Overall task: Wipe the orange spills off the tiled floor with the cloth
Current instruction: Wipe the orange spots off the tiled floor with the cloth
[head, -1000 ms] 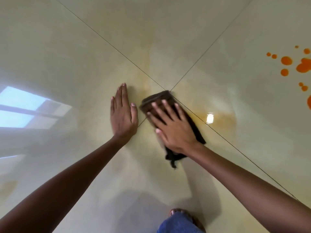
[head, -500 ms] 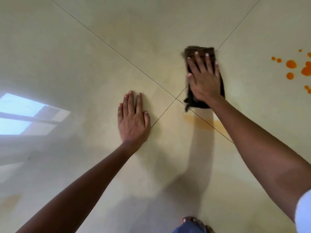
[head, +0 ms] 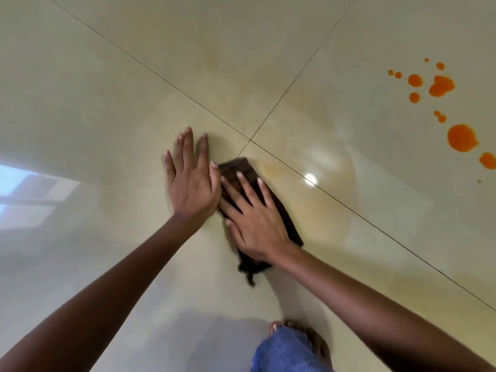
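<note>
Nearest the camera a knee in blue denim [head: 281,350] and a bare foot [head: 311,335] sit at the bottom edge, and both forearms reach forward from there over the glossy tiled floor [head: 107,108]. The left hand [head: 192,181] lies flat on bare tile, fingers straight and slightly fanned, and appears to serve as a prop for the body. Just beside it, touching or nearly so, the right hand [head: 255,218] presses palm-down on the dark brown cloth [head: 290,226], fingers straight and spread; nothing is pinched. The cloth lies folded in a long strip under that hand, its frayed tail poking out near the wrist. Beyond its front edge a faint orange smear [head: 271,169] shows beside the crossing of the grout lines [head: 249,140], and a pale yellowish film spreads over the tile around a bright glint of light [head: 310,178]. Farther off to the right, well apart from the cloth, sit the orange spills [head: 462,141], a scatter of round wet drops and one larger blot [head: 441,85], untouched. To wipe well, it seems wise to lean weight through the whole palm, overlap each pass so the film lifts rather than spreads, then shift the propping hand before reaching for the drops and turn the cloth to a clean face.
</note>
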